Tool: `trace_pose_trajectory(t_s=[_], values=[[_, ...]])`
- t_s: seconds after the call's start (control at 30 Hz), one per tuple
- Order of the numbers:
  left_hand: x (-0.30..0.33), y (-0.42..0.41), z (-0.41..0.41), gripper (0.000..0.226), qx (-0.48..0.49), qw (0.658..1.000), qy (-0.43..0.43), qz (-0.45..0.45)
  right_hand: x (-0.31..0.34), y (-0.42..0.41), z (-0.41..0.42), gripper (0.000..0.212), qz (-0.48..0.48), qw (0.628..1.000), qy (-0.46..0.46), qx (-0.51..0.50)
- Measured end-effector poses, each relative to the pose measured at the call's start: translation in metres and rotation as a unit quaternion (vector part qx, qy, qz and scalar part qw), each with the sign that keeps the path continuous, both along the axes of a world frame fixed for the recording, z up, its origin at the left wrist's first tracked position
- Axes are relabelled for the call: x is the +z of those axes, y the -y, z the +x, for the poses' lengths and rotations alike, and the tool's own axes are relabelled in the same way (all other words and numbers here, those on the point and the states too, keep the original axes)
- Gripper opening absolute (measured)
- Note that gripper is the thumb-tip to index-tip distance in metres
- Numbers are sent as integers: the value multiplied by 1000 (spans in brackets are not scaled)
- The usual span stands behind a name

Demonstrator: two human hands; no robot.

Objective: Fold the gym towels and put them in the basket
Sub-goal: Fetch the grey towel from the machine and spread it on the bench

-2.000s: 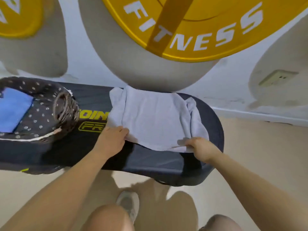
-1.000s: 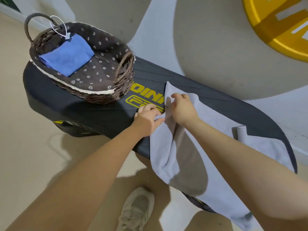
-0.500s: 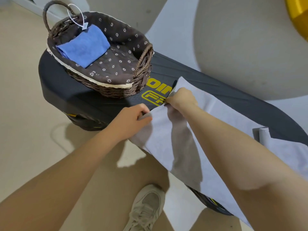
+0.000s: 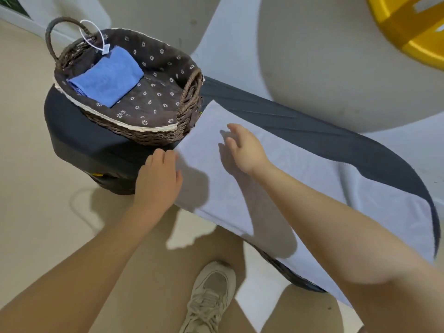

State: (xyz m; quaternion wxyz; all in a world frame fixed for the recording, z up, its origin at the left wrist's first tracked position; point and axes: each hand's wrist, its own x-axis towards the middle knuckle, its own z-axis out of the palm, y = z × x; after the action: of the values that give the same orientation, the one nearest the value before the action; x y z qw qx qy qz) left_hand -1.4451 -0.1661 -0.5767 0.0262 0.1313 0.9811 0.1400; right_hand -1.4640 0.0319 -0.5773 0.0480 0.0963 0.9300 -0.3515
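A light grey towel (image 4: 300, 169) lies spread flat along the black padded bench (image 4: 312, 131), its near edge hanging over the front. My left hand (image 4: 158, 181) is at the towel's near-left corner with curled fingers that hold the corner; the fingertips are hidden. Just above the towel's left part, my right hand (image 4: 242, 147) hovers with straight, spread fingers and casts a shadow on the cloth. The brown wicker basket (image 4: 144, 129) with a flowered lining stands on the bench's left end, touching the towel's left edge. A folded blue towel (image 4: 108, 78) lies inside it.
A yellow weight plate graphic (image 4: 408, 27) marks the wall behind the bench. Beige floor lies in front and to the left. My shoe (image 4: 211, 294) and knees are below the bench's front edge. A white plastic tag loop (image 4: 93, 37) hangs on the basket's far handle.
The towel went from bunched to spread flat, its left edge now against the basket. My right hand let go of the far corner and lifted, fingers spread. My left hand stayed at the near corner.
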Motion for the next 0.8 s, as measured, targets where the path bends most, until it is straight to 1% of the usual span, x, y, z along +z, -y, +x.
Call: trace_pose_trajectory(t_s=[0.07,0.1,0.17,0.2,0.27,0.33,0.47,0.57,0.67,0.73,0.8], values=[[4,-30,2,20,-52,997,32,47,4,-34,26,39,17,999,-26,-32],[4,-48,3,20,-87,992,48,73,6,-53,40,38,27,998,-31,-53],[2,-86,5,30,-150,981,56,109,10,-91,68,38,42,993,-33,-102],[1,-108,8,31,-173,976,67,111,11,-111,83,39,54,989,-30,-132],[-3,-149,12,26,-215,967,98,92,11,-150,113,41,89,979,-21,-184],[-6,-192,17,27,-265,955,103,87,12,-187,143,42,130,964,-5,-233],[-10,-256,31,31,-316,936,109,108,6,-242,190,44,219,926,83,-296],[-13,-287,39,38,-347,927,100,105,-3,-268,209,39,214,907,142,-335],[-15,-307,40,41,-347,929,106,71,-11,-282,212,29,197,900,136,-364],[-18,-315,37,33,-328,937,104,57,-13,-287,211,20,154,907,118,-373],[-19,-319,34,24,-313,945,89,34,-12,-294,209,15,136,920,126,-346]])
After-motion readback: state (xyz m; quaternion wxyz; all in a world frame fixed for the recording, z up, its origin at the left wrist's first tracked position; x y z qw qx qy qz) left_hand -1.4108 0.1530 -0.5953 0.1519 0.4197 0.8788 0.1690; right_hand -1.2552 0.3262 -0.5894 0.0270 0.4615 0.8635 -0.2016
